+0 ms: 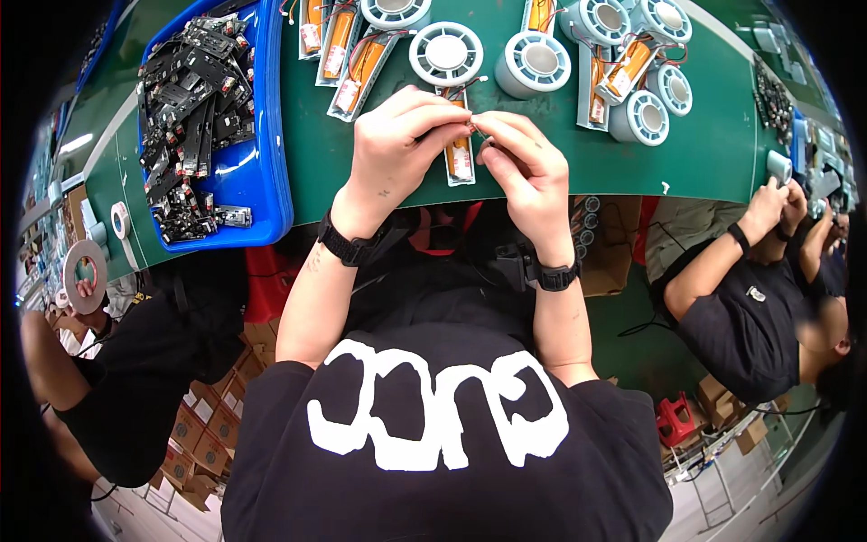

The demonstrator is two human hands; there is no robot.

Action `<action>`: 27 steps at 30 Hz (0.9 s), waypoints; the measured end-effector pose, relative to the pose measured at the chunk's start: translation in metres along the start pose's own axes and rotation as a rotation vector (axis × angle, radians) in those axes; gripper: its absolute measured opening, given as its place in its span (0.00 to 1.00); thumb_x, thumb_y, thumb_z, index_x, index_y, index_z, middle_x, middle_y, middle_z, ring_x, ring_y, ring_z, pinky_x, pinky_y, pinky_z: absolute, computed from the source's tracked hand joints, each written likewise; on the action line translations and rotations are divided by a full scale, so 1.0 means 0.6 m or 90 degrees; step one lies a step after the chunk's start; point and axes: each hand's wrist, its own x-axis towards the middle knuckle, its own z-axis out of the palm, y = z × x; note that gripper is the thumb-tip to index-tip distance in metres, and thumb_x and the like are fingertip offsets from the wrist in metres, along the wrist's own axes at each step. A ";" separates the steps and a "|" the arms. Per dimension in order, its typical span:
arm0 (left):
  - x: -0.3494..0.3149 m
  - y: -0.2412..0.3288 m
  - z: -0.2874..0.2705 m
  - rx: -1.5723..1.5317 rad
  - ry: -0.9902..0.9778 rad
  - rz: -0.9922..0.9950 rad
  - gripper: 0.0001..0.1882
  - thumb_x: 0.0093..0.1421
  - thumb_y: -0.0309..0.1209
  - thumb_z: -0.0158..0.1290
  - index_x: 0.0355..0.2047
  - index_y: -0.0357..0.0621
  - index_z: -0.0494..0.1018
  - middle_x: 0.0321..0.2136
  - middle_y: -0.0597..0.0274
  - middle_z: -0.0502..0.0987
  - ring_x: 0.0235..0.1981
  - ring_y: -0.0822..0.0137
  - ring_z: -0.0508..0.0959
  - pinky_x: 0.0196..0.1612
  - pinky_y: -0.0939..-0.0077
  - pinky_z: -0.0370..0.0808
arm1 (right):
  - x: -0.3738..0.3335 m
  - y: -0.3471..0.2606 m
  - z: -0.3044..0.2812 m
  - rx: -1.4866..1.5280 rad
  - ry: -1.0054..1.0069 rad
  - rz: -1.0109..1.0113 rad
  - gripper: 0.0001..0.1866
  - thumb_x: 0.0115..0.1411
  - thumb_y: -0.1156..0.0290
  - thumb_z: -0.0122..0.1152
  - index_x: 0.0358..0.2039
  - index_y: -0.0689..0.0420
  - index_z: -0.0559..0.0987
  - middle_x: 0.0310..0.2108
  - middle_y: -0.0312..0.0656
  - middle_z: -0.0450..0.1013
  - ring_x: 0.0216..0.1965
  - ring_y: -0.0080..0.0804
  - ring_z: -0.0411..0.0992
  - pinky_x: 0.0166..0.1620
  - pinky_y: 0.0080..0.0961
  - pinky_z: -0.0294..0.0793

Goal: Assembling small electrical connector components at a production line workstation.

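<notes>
My left hand (405, 135) and my right hand (526, 163) meet over the near part of the green table, fingertips almost touching. Each pinches thin wires (480, 134); their ends are mostly hidden by the fingers. Just under the hands lies a light-blue tray part with an orange battery pack (459, 161), partly covered by my fingers. Beyond it a round light-blue speaker-like unit (446, 54) with a white centre stands, and a small white connector (483, 79) on wires sticks out beside it. To its right sits another round unit (533, 65).
A blue bin (271, 181) heaped with black circuit-board parts (194, 99) stands at the left. More battery parts (361, 77) lie at the back, and further round units (639, 117) cluster at right. A person (750, 298) works on the right; another (135, 361) holds a tape roll (84, 275).
</notes>
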 end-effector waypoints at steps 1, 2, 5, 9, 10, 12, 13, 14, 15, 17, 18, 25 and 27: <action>0.003 -0.002 0.001 -0.005 0.008 0.008 0.10 0.52 0.20 0.67 0.36 0.38 0.83 0.31 0.59 0.83 0.31 0.66 0.82 0.33 0.77 0.79 | 0.003 0.001 0.000 -0.014 0.000 -0.011 0.17 0.63 0.86 0.56 0.52 0.65 0.81 0.52 0.45 0.75 0.40 0.23 0.75 0.43 0.20 0.77; 0.003 -0.002 0.003 -0.011 0.016 0.016 0.09 0.53 0.21 0.67 0.36 0.38 0.83 0.31 0.59 0.83 0.31 0.65 0.82 0.33 0.76 0.79 | 0.003 0.000 0.002 -0.028 0.001 -0.021 0.17 0.63 0.86 0.56 0.52 0.65 0.81 0.52 0.45 0.75 0.39 0.23 0.75 0.43 0.20 0.77; 0.001 0.003 0.010 -0.006 0.031 0.022 0.09 0.53 0.22 0.67 0.36 0.39 0.83 0.31 0.59 0.82 0.31 0.63 0.82 0.34 0.74 0.79 | 0.002 0.000 0.014 -0.015 0.053 -0.028 0.17 0.61 0.86 0.59 0.51 0.63 0.81 0.49 0.44 0.77 0.40 0.24 0.77 0.43 0.20 0.77; -0.024 0.024 -0.001 0.061 0.074 0.026 0.13 0.52 0.22 0.67 0.39 0.40 0.82 0.34 0.59 0.81 0.33 0.61 0.81 0.36 0.72 0.79 | -0.008 0.001 0.019 0.048 0.082 0.012 0.18 0.63 0.85 0.57 0.53 0.63 0.80 0.48 0.40 0.77 0.36 0.20 0.74 0.39 0.17 0.74; -0.035 0.034 -0.009 0.113 0.106 0.029 0.14 0.52 0.22 0.67 0.40 0.41 0.82 0.35 0.58 0.81 0.34 0.60 0.81 0.37 0.71 0.79 | -0.007 0.002 0.018 0.075 0.083 0.036 0.18 0.65 0.84 0.55 0.55 0.63 0.79 0.47 0.39 0.77 0.34 0.18 0.72 0.37 0.15 0.73; -0.033 0.036 -0.033 0.168 0.140 0.040 0.15 0.51 0.22 0.68 0.41 0.41 0.81 0.36 0.58 0.80 0.35 0.59 0.81 0.37 0.70 0.79 | -0.010 0.005 0.019 0.078 0.080 0.025 0.18 0.65 0.83 0.55 0.55 0.63 0.78 0.46 0.38 0.77 0.33 0.17 0.72 0.37 0.15 0.72; -0.031 0.033 -0.051 0.215 0.165 -0.058 0.16 0.52 0.22 0.67 0.43 0.41 0.81 0.37 0.57 0.79 0.35 0.59 0.80 0.38 0.69 0.78 | -0.014 0.009 0.020 0.077 0.078 0.030 0.18 0.66 0.83 0.55 0.56 0.63 0.78 0.45 0.38 0.77 0.32 0.16 0.71 0.36 0.15 0.71; -0.030 0.036 -0.067 0.264 0.194 -0.154 0.17 0.52 0.22 0.67 0.44 0.42 0.80 0.38 0.57 0.78 0.35 0.58 0.80 0.38 0.69 0.78 | -0.016 0.008 0.020 0.078 0.074 0.031 0.18 0.66 0.82 0.54 0.56 0.63 0.77 0.44 0.37 0.77 0.31 0.16 0.71 0.35 0.15 0.70; -0.026 0.034 -0.077 0.267 0.197 -0.146 0.17 0.52 0.22 0.67 0.44 0.42 0.80 0.38 0.57 0.78 0.35 0.58 0.80 0.38 0.69 0.78 | -0.016 0.008 0.020 0.080 0.075 0.022 0.18 0.66 0.82 0.54 0.56 0.63 0.77 0.44 0.37 0.77 0.31 0.16 0.71 0.35 0.15 0.70; -0.014 0.020 -0.089 0.315 0.135 -0.096 0.17 0.53 0.22 0.65 0.45 0.42 0.80 0.38 0.57 0.78 0.35 0.59 0.79 0.37 0.68 0.78 | -0.012 0.008 0.016 0.106 0.068 0.043 0.18 0.66 0.82 0.54 0.56 0.63 0.77 0.42 0.37 0.77 0.31 0.16 0.71 0.35 0.15 0.70; -0.013 0.019 -0.090 0.338 0.104 -0.072 0.17 0.54 0.22 0.65 0.45 0.42 0.80 0.38 0.57 0.77 0.35 0.59 0.79 0.37 0.68 0.77 | -0.011 0.009 0.013 0.119 0.064 0.055 0.17 0.66 0.81 0.54 0.56 0.64 0.77 0.41 0.37 0.77 0.31 0.17 0.71 0.35 0.15 0.70; -0.017 0.041 -0.057 0.187 0.056 -0.105 0.13 0.56 0.24 0.64 0.42 0.41 0.80 0.32 0.57 0.78 0.29 0.63 0.79 0.33 0.70 0.76 | 0.001 0.010 0.008 0.253 0.051 0.075 0.16 0.66 0.81 0.55 0.55 0.65 0.77 0.42 0.38 0.78 0.34 0.18 0.73 0.36 0.16 0.69; -0.003 0.057 -0.045 0.161 0.030 -0.115 0.12 0.56 0.24 0.64 0.42 0.41 0.80 0.30 0.57 0.78 0.28 0.64 0.79 0.32 0.71 0.76 | -0.005 0.007 0.012 0.273 0.049 0.070 0.16 0.66 0.81 0.56 0.54 0.65 0.77 0.42 0.39 0.79 0.34 0.18 0.73 0.36 0.16 0.69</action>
